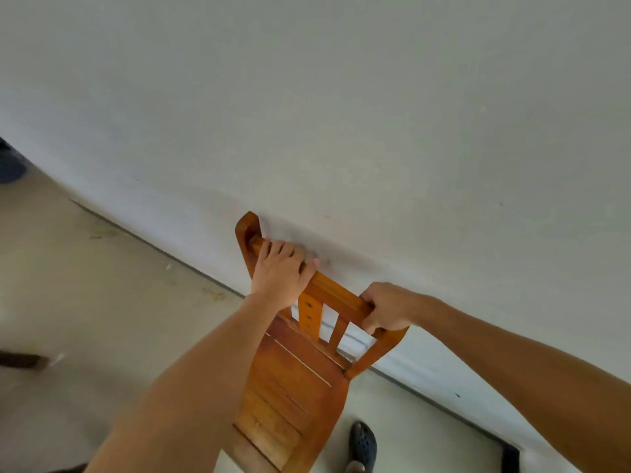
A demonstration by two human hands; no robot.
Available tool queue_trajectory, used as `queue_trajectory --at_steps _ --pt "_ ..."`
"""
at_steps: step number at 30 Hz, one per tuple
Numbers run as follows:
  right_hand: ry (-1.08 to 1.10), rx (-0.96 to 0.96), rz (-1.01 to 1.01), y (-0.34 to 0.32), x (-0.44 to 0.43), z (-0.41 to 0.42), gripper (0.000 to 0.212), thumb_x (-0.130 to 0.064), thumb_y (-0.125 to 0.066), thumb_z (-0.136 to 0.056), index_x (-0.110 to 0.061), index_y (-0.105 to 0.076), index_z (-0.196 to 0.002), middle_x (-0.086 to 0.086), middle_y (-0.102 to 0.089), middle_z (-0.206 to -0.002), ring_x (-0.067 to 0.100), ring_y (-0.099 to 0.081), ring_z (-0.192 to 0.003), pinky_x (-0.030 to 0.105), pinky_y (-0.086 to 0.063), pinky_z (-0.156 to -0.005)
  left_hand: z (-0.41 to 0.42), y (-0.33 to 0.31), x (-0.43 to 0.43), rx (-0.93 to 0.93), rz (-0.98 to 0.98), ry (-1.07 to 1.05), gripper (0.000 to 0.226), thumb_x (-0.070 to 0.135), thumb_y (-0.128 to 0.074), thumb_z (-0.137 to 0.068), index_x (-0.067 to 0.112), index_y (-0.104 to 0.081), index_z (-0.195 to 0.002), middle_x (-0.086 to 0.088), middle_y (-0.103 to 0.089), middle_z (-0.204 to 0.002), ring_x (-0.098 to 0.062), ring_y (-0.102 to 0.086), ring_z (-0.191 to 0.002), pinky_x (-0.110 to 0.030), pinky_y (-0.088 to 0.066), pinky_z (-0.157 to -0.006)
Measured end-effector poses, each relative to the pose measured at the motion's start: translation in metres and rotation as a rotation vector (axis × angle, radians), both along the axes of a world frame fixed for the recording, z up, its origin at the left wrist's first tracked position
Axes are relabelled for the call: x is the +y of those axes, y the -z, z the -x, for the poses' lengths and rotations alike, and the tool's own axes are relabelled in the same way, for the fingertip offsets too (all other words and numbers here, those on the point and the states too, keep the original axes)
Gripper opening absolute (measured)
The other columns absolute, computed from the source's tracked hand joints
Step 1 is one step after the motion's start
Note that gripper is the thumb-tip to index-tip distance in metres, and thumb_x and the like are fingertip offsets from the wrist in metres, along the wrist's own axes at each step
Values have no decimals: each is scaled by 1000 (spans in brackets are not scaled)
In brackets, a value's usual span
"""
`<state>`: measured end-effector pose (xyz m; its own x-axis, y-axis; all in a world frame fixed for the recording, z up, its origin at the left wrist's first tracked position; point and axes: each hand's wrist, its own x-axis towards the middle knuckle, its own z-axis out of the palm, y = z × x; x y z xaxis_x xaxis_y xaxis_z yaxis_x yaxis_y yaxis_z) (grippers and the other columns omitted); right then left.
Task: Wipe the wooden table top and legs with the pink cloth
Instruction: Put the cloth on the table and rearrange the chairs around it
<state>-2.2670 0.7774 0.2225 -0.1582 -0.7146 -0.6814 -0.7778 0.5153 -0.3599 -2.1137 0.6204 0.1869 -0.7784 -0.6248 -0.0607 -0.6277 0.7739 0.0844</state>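
Slatted wooden table (293,380) tilted up near wall (341,114). My left hand (280,271) and right hand (386,308) both curled round top rail (338,298). I judge it rigid, fairly heavy; rail is best hold. Pink cloth not in view.

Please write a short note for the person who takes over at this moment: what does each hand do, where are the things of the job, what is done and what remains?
Left hand: grips the top rail of a wooden chair, near its left end.
Right hand: grips the same rail at its right end.
The chair stands close to the white wall, on the pale floor; a dark shoe shows beside it.
The pink cloth and the wooden table are not in view.
Done: no wiping can be confirmed from this view.
Left: find the cloth, then wipe the table top and legs.
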Motion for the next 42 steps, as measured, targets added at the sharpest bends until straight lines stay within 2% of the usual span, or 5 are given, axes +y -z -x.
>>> queue_trajectory --at_steps 14,21,26,31,42 --pt "-118 -55 2 1 3 -187 17 -30 -67 -84 -17 -62 -95 2 -60 -84 18 -62 -82 31 -53 -79 -205 5 16 33 -25 -91 72 62 -2 -92 25 -62 -103 2 -56 -112 -22 -38 -127 -43 -10 -118" --pt "-116 -97 -10 4 22 -299 20 -33 -61 -87 -22 -56 -103 0 -61 -94 15 -62 -90 28 -53 -82 -309 -2 45 64 -81 -222 68 62 -6 -93 27 -48 -132 -4 -25 -156 -23 -3 -148 -41 3 -119" --pt "-137 -198 -43 4 19 -344 26 -36 -58 -92 -21 -57 -112 2 -65 -107 16 -63 -95 27 -54 -86 -365 -3 66 217 -233 -553 59 58 -26 -96 31 -22 -149 1 -6 -161 -24 -5 -148 -47 -17 -118" --pt "-99 -416 -178 -4 -18 -325 45 -47 -60 -92 -16 -59 -124 4 -64 -124 19 -64 -104 34 -57 -85 -406 -7 99 340 -340 -865 56 53 -38 -97 31 -26 -147 3 -31 -151 -19 -35 -137 -42 -38 -108" --pt "-486 -286 586 -30 -174 -363 61 -48 -56 -93 -27 -37 -147 6 -50 -143 28 -52 -124 43 -48 -98 -324 -23 169 679 -723 -1196 61 64 -50 -87 30 -41 -137 12 -56 -127 -4 -57 -105 -25 -51 -87"
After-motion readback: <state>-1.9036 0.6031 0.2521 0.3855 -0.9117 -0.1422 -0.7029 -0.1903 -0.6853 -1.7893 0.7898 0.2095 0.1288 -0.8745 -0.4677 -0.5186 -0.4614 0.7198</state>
